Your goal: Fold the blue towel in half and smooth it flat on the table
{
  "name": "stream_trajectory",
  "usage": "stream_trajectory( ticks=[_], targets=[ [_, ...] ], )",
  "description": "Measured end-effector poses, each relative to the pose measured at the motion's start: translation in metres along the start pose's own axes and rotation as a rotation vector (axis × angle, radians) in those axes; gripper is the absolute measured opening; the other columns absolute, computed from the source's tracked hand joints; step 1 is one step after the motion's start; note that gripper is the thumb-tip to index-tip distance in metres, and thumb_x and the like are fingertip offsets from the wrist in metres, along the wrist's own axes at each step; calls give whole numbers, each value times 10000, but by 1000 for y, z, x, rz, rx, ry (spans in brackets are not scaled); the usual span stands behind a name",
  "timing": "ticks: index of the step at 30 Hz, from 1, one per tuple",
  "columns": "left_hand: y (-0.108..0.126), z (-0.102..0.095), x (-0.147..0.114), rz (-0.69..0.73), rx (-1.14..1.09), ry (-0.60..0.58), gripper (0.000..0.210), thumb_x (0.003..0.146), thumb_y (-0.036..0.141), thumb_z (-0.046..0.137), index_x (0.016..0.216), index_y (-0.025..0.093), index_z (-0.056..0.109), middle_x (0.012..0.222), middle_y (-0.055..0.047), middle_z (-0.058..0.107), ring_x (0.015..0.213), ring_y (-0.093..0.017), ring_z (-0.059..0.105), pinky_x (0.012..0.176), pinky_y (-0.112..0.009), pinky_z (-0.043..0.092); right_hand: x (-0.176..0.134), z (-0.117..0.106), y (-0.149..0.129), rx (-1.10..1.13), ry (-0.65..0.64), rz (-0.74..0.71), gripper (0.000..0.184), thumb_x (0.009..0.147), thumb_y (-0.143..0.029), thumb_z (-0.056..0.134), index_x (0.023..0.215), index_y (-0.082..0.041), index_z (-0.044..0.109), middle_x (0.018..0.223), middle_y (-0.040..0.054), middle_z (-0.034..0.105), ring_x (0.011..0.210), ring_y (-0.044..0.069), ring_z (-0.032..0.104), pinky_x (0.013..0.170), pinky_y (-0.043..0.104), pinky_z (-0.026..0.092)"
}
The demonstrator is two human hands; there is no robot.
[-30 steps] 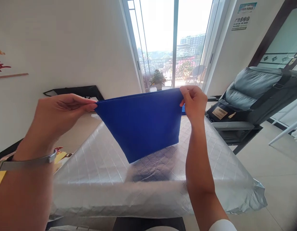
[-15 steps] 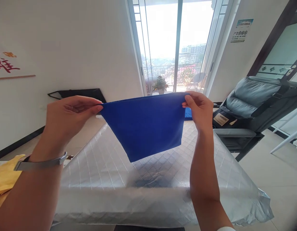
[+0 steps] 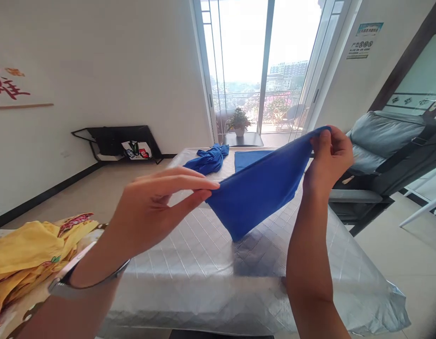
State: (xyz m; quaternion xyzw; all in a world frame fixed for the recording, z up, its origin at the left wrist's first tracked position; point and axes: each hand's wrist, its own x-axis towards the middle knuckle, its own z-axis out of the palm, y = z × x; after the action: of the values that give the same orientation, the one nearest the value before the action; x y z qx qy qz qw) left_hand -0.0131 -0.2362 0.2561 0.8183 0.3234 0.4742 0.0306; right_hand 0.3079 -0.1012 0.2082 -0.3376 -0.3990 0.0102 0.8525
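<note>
A folded blue cloth [image 3: 258, 190] hangs in the air between my two hands, slanting up to the right. My left hand [image 3: 164, 200] pinches its lower left corner between thumb and fingers. Higher up, my right hand [image 3: 330, 153] grips the upper right corner. Beneath the cloth lies a table with a silver quilted cover [image 3: 203, 263]. At the table's far end are a crumpled blue cloth [image 3: 210, 160] and a flat blue piece [image 3: 246, 159], partly hidden behind the held one.
Yellow garments [image 3: 34, 249] lie in a heap at the left. A dark reclining chair [image 3: 366, 160] stands to the right. Behind the table, a potted plant [image 3: 239, 122] sits on a small chair before a glass sliding door. A black frame [image 3: 122, 141] leans by the wall.
Both hands have shifted right with the blue cloth; the left hand dropped and the right rose, so the cloth now tilts. The blue pieces behind have come into view.
</note>
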Motion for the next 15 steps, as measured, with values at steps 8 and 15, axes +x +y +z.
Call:
stream_trajectory(
  ticks=[8,15],
  targets=[
    [71,34,-8,286,-230,-355,400,913,69,678,1228,307,739,1125,-37,768,911,-167,771,821,-206,639,26,-22,13,18,74,-159,214,997,-370,608,1147,-227,661,1189,66,689,1305,300,633,1113,488,512],
    [35,36,-27,124,-176,-47,316,971,119,651,1201,311,750,1098,-31,767,906,-139,755,814,-226,629,7,77,21,118,-210,-104,235,1024,-358,595,1199,-203,617,1180,84,707,1165,243,697,1017,422,574]
  ],
)
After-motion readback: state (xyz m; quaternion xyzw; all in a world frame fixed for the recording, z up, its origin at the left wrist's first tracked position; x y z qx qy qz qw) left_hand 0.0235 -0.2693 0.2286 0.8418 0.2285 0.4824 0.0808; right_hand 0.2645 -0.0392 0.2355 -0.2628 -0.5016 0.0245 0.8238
